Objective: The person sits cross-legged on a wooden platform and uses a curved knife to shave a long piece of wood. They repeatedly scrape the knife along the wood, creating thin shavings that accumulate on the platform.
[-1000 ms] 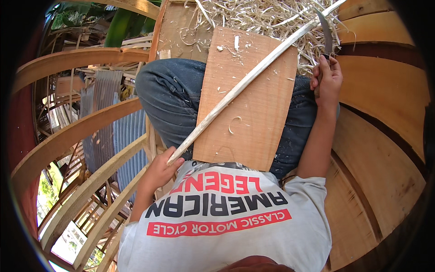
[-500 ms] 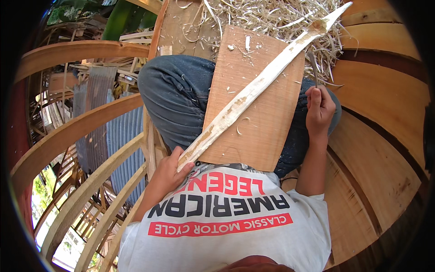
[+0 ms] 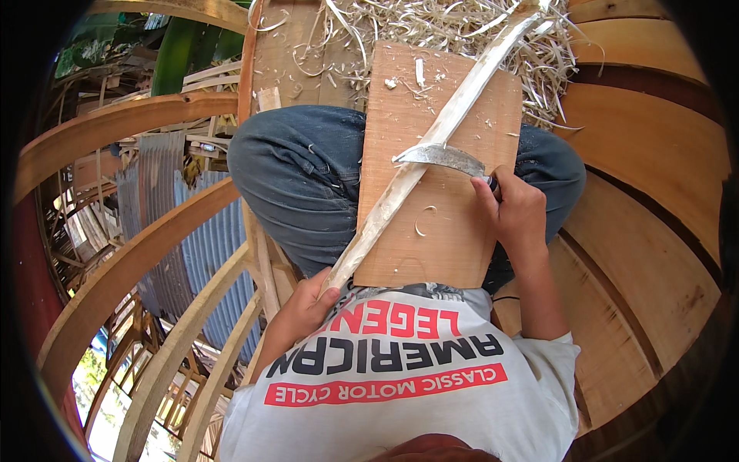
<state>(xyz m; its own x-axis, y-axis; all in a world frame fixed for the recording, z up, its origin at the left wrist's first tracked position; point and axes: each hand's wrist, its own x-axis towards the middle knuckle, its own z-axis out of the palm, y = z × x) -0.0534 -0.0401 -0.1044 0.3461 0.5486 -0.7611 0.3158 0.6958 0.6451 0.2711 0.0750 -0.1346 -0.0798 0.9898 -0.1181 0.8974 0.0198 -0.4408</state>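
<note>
A long, pale peeled wooden pole (image 3: 400, 185) slants across a flat wooden board (image 3: 446, 239) on my lap, its far end over a heap of shavings. My left hand (image 3: 309, 302) is closed round the near end of the pole, beside my shirt. In my right hand (image 3: 517, 208) is the dark handle of a sickle, gripped with the thumb lying along it. The sickle's curved metal blade (image 3: 450, 158) crosses over the middle of the pole, its tip pointing left. Whether the edge touches the wood I cannot tell.
Curly wood shavings (image 3: 431, 31) pile up beyond the board, and a few small curls lie on it. My bent knees in jeans (image 3: 296, 177) flank the board. Curved wooden slats (image 3: 647, 154) rise at the right; rails (image 3: 127, 123) and corrugated sheets (image 3: 204, 239) are at the left.
My right hand has moved left and inward, bringing the sickle from beside the right knee to over the pole. The pole now stands steeper, and its far end has shifted left.
</note>
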